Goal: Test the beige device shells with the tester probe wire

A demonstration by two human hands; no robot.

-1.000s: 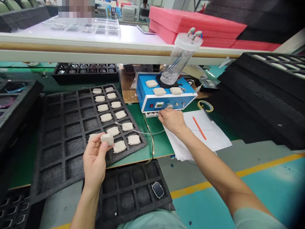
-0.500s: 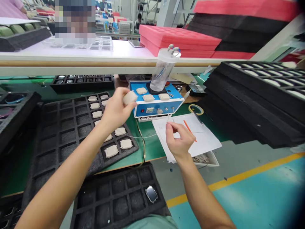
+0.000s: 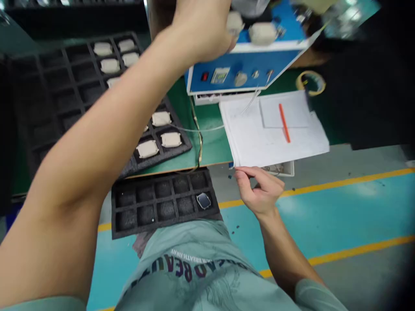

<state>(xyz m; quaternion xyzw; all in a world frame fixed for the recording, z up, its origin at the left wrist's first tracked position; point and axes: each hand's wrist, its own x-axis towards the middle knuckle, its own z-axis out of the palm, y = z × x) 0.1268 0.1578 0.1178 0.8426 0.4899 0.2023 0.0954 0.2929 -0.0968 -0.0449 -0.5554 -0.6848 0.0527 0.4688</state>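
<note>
My left hand (image 3: pixel 207 30) is at the front left of the blue box (image 3: pixel 207 80), its thumb low by the box edge. A cream watch-shaped piece (image 3: pixel 234 22) sits right beside it; the fingertips are hidden, and I cannot tell whether it holds anything. Another cream piece (image 3: pixel 263 33) lies on top of the box. My right hand (image 3: pixel 261 188) is closed in a pinch at the front corner of the white papers (image 3: pixel 253 142); what it pinches is too small to make out. A thin clear tube (image 3: pixel 207 129) runs between the foam tray and the papers.
A black foam tray (image 3: pixel 69 97) at left holds several cream pieces. A smaller black foam tray (image 3: pixel 165 188) by my lap carries one dark-faced watch (image 3: pixel 203 201). An orange pen (image 3: pixel 284 123) lies on the papers. A tape roll (image 3: pixel 310 83) is at the right. A cable (image 3: pixel 196 116) hangs over the table edge.
My view has tipped down. My left hand, which held a cream piece left of the box, has reached over the box. My right hand has drawn back toward me, past the papers' front edge.
</note>
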